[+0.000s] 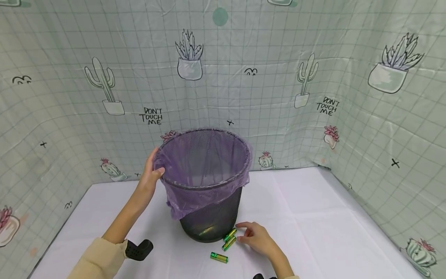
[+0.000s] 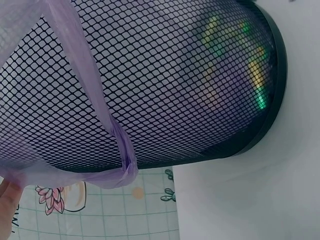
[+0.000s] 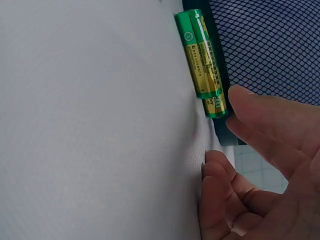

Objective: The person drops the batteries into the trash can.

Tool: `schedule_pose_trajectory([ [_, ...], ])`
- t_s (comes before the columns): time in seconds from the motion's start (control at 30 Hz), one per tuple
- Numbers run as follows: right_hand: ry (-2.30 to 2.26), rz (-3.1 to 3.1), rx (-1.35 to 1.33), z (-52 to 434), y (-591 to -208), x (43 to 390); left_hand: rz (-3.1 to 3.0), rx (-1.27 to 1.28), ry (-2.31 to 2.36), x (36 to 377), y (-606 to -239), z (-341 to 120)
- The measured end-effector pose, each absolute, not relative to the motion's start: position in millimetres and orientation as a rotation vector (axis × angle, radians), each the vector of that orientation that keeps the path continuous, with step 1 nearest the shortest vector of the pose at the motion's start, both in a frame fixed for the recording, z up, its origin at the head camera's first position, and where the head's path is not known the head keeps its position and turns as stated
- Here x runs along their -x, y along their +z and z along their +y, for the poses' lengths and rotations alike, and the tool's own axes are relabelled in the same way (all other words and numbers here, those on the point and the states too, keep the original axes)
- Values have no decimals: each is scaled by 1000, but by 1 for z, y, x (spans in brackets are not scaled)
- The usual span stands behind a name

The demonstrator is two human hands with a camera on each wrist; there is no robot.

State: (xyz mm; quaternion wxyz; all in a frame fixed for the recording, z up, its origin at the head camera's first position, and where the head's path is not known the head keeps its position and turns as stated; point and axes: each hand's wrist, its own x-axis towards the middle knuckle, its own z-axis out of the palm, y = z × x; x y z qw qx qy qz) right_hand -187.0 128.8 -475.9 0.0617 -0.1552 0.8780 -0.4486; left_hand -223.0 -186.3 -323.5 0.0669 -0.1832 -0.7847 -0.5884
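A black mesh bin (image 1: 212, 221) lined with a purple bag (image 1: 203, 166) stands on the white table (image 1: 331, 232). My left hand (image 1: 150, 176) grips the bin's left rim, thumb over the bag's edge; only a sliver of this hand (image 2: 7, 196) shows beside the bin (image 2: 165, 85) in the left wrist view. Two green-and-gold batteries (image 1: 229, 239) lie side by side against the bin's base, a third battery (image 1: 219, 257) lies apart nearer me. My right hand (image 1: 256, 237) rests on the table, fingers loosely bent, fingertips (image 3: 241, 96) at the end of the two batteries (image 3: 202, 62). Batteries (image 2: 257, 85) glint inside the bin.
A cactus-print curtain (image 1: 313, 77) walls the table at the back and both sides. A black wrist mount (image 1: 139, 250) sits by my left sleeve. White tabletop stretches to the bin's right.
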Motion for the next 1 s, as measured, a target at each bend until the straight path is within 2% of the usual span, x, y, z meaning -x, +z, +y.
schedule_pose_trajectory([
  [1.0, -1249, 2663, 463, 123, -471, 186, -2375, 539, -1773, 221, -324, -187],
])
